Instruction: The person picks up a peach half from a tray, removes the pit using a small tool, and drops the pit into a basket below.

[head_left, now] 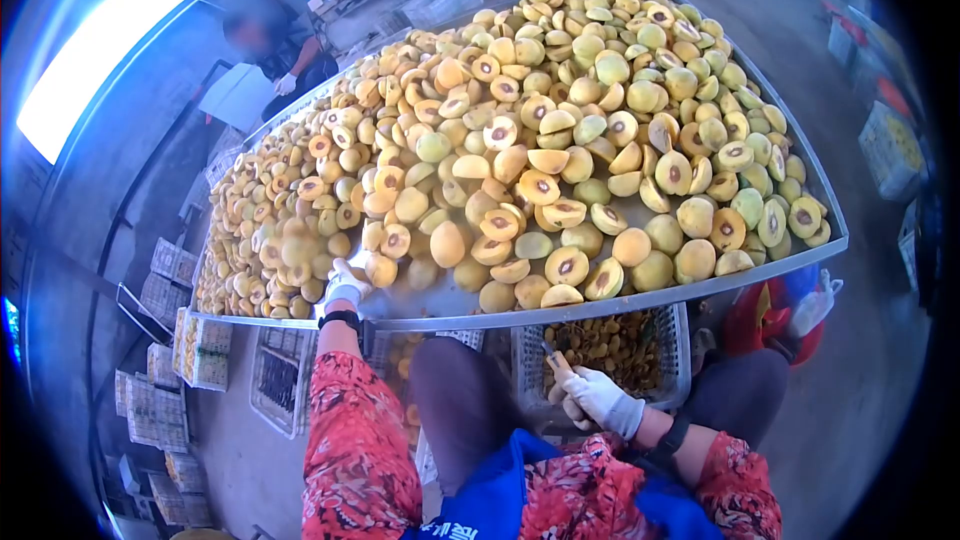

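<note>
Halved yellow peaches (540, 188), many with brown pit centres, cover a metal-rimmed table (600, 308). My left hand (345, 283), in a white glove, reaches over the near rim among the fruit. Close against it lies a peach half (380, 270); its fingers are blurred and partly hidden, so I cannot see whether they grip it. Lower right, my gloved right hand (610, 403) is closed around a small knife (561, 368) with a light wooden handle, its short blade pointing up and away. Below that hand, a plastic crate (678, 340) holds brownish fruit scraps (620, 345).
Another person's gloved hand (286, 84) is beyond the table's far left side, near a white box (238, 97). Stacked crates (155, 410) stand on the floor at left. A black-lined crate (277, 380) sits beside my left arm. A red bag (765, 325) is at right.
</note>
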Action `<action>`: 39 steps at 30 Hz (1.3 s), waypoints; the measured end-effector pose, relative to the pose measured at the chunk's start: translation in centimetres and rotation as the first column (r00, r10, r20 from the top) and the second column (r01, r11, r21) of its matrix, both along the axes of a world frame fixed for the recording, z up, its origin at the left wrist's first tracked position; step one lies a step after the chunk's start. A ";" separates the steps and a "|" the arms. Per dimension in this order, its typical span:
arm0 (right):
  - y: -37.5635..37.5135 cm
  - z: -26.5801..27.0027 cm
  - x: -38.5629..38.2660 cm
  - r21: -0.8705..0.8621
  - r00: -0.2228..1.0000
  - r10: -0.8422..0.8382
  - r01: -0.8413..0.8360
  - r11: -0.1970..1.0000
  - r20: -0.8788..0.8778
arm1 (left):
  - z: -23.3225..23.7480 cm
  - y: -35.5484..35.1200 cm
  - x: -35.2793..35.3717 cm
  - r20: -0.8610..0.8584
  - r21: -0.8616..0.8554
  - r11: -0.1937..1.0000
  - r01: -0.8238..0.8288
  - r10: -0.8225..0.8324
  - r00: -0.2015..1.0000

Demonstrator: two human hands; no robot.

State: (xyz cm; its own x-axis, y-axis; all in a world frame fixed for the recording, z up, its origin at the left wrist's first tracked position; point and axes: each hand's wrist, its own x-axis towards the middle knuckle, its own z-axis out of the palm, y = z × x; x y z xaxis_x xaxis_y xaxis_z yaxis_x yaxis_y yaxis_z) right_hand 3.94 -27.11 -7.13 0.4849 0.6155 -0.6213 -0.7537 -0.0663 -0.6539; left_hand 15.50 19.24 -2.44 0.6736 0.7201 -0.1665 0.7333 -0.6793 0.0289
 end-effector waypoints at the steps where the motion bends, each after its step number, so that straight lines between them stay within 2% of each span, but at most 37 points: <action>1: 0.2 0.0 -0.2 0.004 1.000 0.000 0.000 1.000 -0.009 | 0.2 -0.2 -0.3 -0.019 0.010 1.000 0.014 -0.014 1.000; 3: 0.6 0.2 -0.1 0.037 1.000 0.006 -0.007 0.999 0.023 | -1.1 0.9 -1.4 0.019 0.084 0.994 0.064 -0.066 0.998; 5: 0.4 1.6 0.0 0.054 0.999 0.042 -0.044 0.998 0.035 | -2.2 2.1 -2.7 0.356 -0.306 0.952 -0.012 0.126 0.926; 6: 0.4 2.0 -0.2 0.071 0.994 0.021 -0.029 0.997 0.109 | -4.7 4.4 -2.6 0.475 -0.372 0.926 -0.063 0.248 0.844; 7: 0.5 2.4 -0.2 0.091 0.983 -0.001 -0.016 0.996 0.182 | -0.9 -0.4 -4.5 0.545 -0.640 0.767 0.037 0.419 0.726; 8: 0.5 2.5 0.1 -0.088 0.936 0.128 -0.105 0.991 0.329 | 0.0 -2.4 -6.0 0.607 -0.749 0.617 0.240 0.495 0.622; 9: 0.5 3.2 0.4 -0.083 0.936 0.131 -0.110 0.990 0.327 | 0.5 -4.2 -7.6 0.625 -0.779 0.438 0.448 0.588 0.513; 11: 0.5 4.7 0.4 -0.223 0.697 0.260 -0.146 0.964 0.668 | 3.1 -10.5 -9.4 0.403 -0.765 -0.020 0.644 0.766 0.501; 12: 0.8 4.3 -0.1 -0.203 0.538 0.198 -0.052 0.978 0.819 | 3.4 -12.6 -10.1 0.333 -0.746 -0.106 0.657 0.796 0.506; 13: 0.9 4.7 -0.4 -0.205 0.542 0.200 -0.053 0.977 0.816 | 3.4 -14.6 -11.0 0.351 -0.720 -0.196 0.666 0.725 0.593; 15: 1.0 5.7 -0.3 -0.209 0.461 0.183 0.004 0.978 0.868 | 3.0 -17.5 -12.0 0.244 -0.699 -0.367 0.614 0.685 0.687; 19: 1.1 5.9 -0.3 -0.218 0.406 0.180 0.050 0.975 0.896 | 1.6 -22.8 -13.1 0.297 -0.686 -0.375 0.623 0.638 0.711; 21: 0.9 6.1 -0.3 -0.241 0.392 0.197 0.067 0.968 0.899 | 0.9 -25.1 -13.1 0.465 -0.736 -0.136 0.663 0.609 0.642; 23: 0.8 5.6 -0.1 -0.303 0.287 0.261 0.111 0.947 0.922 | 1.0 -26.7 -13.3 0.488 -0.729 -0.135 0.671 0.586 0.647; 25: 0.8 5.1 0.0 -0.330 0.270 0.288 0.125 0.936 0.919 | 1.3 -27.8 -13.5 0.539 -0.739 -0.070 0.670 0.535 0.650; 27: 0.7 4.7 0.2 -0.374 0.211 0.340 0.150 0.915 0.917 | 0.9 -27.7 -13.6 0.556 -0.735 -0.083 0.673 0.493 0.669; 30: 0.5 4.8 0.5 -0.439 0.203 0.409 0.135 0.888 0.890 | 1.0 -28.1 -13.5 0.554 -0.736 -0.082 0.672 0.498 0.667; 35: 0.2 4.8 0.7 -0.524 0.196 0.502 0.084 0.847 0.843 | 1.4 -28.2 -13.7 0.591 -0.771 0.035 0.636 0.413 0.693; 36: 0.1 4.9 0.6 -0.481 0.248 0.456 0.047 0.876 0.855 | 1.2 -28.1 -13.7 0.591 -0.771 0.034 0.636 0.413 0.693; 37: 0.0 5.0 0.5 -0.434 0.300 0.410 0.012 0.901 0.861 | 0.8 -28.0 -13.5 0.610 -0.769 0.091 0.633 0.401 0.684; 38: 0.0 5.2 0.5 -0.434 0.300 0.411 0.012 0.901 0.861 | 0.6 -27.9 -13.4 0.629 -0.764 0.148 0.628 0.387 0.674; 39: 0.1 5.3 0.5 -0.450 0.334 0.426 -0.006 0.893 0.841 | 0.8 -28.1 -13.4 0.629 -0.764 0.147 0.628 0.387 0.675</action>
